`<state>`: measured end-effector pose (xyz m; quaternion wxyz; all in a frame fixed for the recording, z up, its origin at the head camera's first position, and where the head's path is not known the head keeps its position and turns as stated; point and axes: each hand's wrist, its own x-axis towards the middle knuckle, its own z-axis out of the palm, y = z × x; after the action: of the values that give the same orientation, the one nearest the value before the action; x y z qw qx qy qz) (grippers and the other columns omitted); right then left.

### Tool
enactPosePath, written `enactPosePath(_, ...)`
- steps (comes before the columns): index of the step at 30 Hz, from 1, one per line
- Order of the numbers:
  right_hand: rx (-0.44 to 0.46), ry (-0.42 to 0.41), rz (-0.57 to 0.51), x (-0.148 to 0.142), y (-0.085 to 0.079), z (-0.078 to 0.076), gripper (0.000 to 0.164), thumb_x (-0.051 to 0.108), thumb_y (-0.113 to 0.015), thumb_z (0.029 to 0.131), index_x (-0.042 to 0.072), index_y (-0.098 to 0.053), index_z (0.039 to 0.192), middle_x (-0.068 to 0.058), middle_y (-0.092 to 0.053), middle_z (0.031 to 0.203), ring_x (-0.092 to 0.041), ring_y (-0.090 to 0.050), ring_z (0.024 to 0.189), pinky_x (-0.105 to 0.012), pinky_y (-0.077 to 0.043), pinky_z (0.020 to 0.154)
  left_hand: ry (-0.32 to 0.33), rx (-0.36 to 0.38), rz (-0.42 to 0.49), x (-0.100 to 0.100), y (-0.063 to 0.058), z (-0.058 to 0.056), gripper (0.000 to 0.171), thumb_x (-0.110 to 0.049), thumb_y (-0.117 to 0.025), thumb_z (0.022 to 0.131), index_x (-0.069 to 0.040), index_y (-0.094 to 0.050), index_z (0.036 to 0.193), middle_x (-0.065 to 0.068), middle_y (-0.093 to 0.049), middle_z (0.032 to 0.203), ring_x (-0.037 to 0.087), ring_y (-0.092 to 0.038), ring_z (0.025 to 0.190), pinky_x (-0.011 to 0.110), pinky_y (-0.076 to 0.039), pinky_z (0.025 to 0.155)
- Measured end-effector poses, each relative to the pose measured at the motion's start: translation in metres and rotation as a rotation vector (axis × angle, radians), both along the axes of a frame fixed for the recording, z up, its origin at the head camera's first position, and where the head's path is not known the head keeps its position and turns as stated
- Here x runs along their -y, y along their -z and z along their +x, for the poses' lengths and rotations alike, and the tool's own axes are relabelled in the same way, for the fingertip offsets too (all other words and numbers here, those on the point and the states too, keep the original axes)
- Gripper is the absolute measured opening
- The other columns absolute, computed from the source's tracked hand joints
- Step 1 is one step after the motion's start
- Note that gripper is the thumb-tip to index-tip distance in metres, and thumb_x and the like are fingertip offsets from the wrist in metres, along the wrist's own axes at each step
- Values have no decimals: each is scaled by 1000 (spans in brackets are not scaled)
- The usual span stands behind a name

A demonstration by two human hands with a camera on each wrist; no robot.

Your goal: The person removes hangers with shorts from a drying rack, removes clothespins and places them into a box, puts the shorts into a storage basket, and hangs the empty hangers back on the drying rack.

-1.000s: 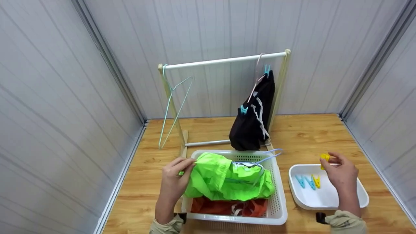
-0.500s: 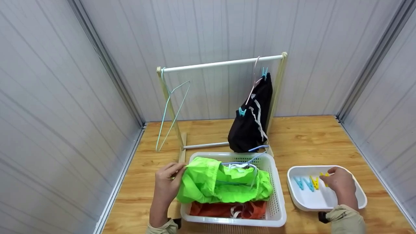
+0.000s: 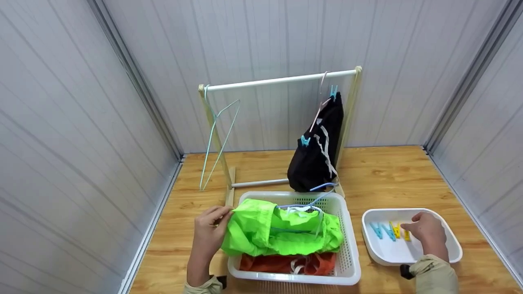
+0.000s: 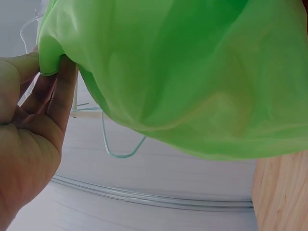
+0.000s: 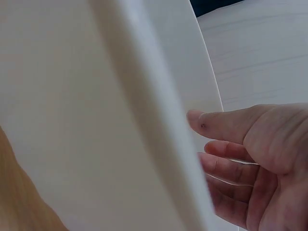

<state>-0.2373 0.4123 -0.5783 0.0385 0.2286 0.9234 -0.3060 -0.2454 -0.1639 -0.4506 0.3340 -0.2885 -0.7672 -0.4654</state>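
In the head view my left hand (image 3: pixel 212 226) pinches the upper left edge of a bright green garment (image 3: pixel 249 228) with a gathered band. The left wrist view shows that thumb and fingers (image 4: pixel 62 96) on the cloth. A blue clothes hanger (image 3: pixel 322 200) sticks out of the garment, its hook towards the back right. Over the white tray (image 3: pixel 386 255) is my right hand (image 3: pixel 429 232), its thumb and fingers apart in the right wrist view. A yellow clothespin (image 3: pixel 407 235) lies just below its fingertips. Beside it are another yellow clothespin (image 3: pixel 395 230) and blue clothespins (image 3: pixel 376 230).
Under the green garment, a white basket (image 3: pixel 351 245) holds an orange cloth (image 3: pixel 265 263). Behind stands a rack with a white rail (image 3: pixel 265 81). From it hang a bare green hanger (image 3: pixel 210 143) and a black garment (image 3: pixel 308 167) clipped to a pink hanger (image 3: pixel 320 110).
My right hand has lowered a yellow clothespin into the tray and let it go. The left hand, still pinching the green garment, has shifted slightly left and down; the blue hook has swung left.
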Motion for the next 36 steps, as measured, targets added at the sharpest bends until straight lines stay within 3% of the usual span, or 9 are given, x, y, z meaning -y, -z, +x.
enactPosePath(6,10,-8,-36,-2,-3,1,57,33,-73,85,-12,-55,114,-19,-63,90,-30,-57,78,-44,-45,66,-17,16,-4,-1,-1,2,23,23,-71,72,5,-74,86,14,-68,78,22,-63,60,16,-50,54)
enactPosePath(12,-54,-6,-33,7,-19,4,56,38,-62,93,-11,-56,119,-29,-60,105,-35,-57,87,-45,-47,70,-12,17,-10,0,-3,-1,23,23,-71,72,5,-73,86,14,-68,77,21,-60,58,16,-48,53)
enactPosePath(18,-220,-30,-102,33,-45,9,53,40,-58,97,-7,-57,122,-23,-62,103,-27,-64,81,-34,-52,64,-4,11,-10,2,-2,-1,24,24,-71,72,5,-73,86,14,-68,78,22,-62,60,18,-50,54)
enactPosePath(22,-367,-69,-155,67,-61,13,42,34,-60,97,-4,-62,116,-16,-65,99,-24,-66,77,-28,-52,63,-5,12,-10,4,4,-5,24,24,-71,72,5,-73,86,14,-68,78,22,-63,61,18,-51,55)
enactPosePath(25,-475,-150,-199,101,-69,14,26,21,-67,94,-1,-67,108,-11,-68,91,-21,-65,74,-25,-52,64,-7,33,-6,7,17,-13,23,22,-72,73,3,-74,87,11,-69,79,20,-64,64,17,-50,55)
enactPosePath(28,-543,-293,-253,137,-72,14,18,11,-73,88,1,-69,103,-8,-69,90,-19,-65,77,-26,-53,66,-13,55,-2,12,31,-21,23,18,-73,75,0,-75,89,7,-70,82,17,-65,67,16,-51,56)
enactPosePath(32,-522,-492,-322,176,-70,12,32,13,-75,86,4,-66,114,-9,-67,107,-27,-64,93,-30,-54,71,-13,78,7,17,41,-24,22,13,-73,78,-4,-76,91,3,-70,85,15,-66,70,17,-52,57)
enactPosePath(36,-475,-583,-333,198,-61,8,43,18,-74,88,5,-60,126,-13,-61,122,-35,-58,107,-34,-54,75,-19,112,21,20,42,-21,21,15,-72,79,-1,-76,91,7,-70,85,18,-67,71,19,-53,57)
